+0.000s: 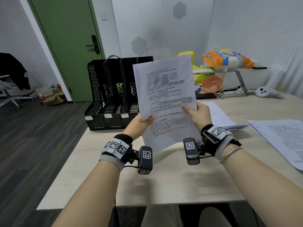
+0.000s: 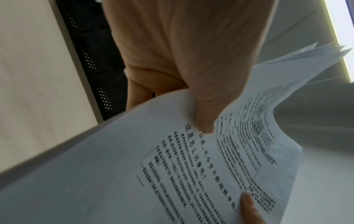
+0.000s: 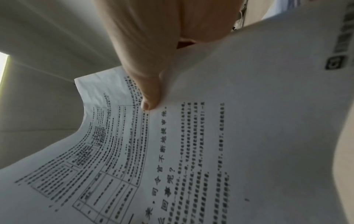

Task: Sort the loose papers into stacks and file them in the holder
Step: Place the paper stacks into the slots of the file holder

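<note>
A thin stack of printed papers stands upright in the air over the table, held by both hands. My left hand pinches its left edge, thumb on the printed face. My right hand pinches the right edge the same way. The left wrist view shows the papers under my left hand's thumb. In the right wrist view the papers sit under my right hand's thumb. The black mesh file holder, with several slots, stands behind the papers at the table's far left corner.
More loose papers lie in piles on the right of the light wooden table. Behind them are an acrylic riser with snack bags, an orange bowl and a white controller. A green door and an office chair stand at left.
</note>
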A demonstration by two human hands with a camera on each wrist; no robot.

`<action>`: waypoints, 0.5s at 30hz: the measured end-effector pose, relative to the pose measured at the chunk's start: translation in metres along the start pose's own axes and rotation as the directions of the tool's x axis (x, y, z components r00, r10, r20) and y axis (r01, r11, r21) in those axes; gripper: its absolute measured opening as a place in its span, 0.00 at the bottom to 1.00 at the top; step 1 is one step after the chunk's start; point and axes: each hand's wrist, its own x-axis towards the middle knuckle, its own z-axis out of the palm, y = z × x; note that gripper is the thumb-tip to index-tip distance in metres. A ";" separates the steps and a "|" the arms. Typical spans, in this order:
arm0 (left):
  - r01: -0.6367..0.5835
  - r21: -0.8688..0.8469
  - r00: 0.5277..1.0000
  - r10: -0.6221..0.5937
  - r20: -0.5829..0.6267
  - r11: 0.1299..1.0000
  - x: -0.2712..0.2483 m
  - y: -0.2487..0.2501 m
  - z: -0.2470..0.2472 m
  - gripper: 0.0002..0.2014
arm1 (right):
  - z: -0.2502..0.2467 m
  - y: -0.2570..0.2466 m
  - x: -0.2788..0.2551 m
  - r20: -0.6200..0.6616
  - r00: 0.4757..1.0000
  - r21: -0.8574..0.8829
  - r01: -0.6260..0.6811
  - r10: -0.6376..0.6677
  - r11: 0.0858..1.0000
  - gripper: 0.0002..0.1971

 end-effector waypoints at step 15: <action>0.219 -0.095 0.971 -0.208 0.118 0.971 -0.017 0.012 -0.041 0.18 | 0.021 -0.026 0.010 0.226 0.974 0.063 0.016 -0.030 0.998 0.11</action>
